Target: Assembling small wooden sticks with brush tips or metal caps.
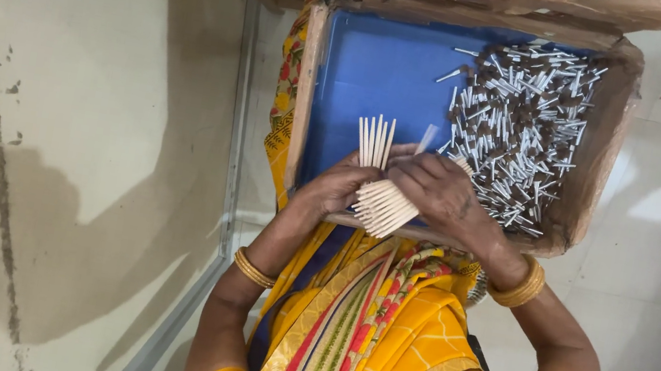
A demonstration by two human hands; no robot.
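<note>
Both hands meet at the near edge of a shallow tray point(339, 80) with a blue floor and worn brown walls, resting on the person's lap. The left hand point(336, 188) has its fingers clamped around a bundle of pale sticks point(379, 203), ends kept level, likely so they stay aligned. The right hand point(441, 191) lies over the bundle, fingers curled together on it. A heap of dark-tipped white sticks point(520, 123) fills the tray's far right corner, close by. No labels show.
</note>
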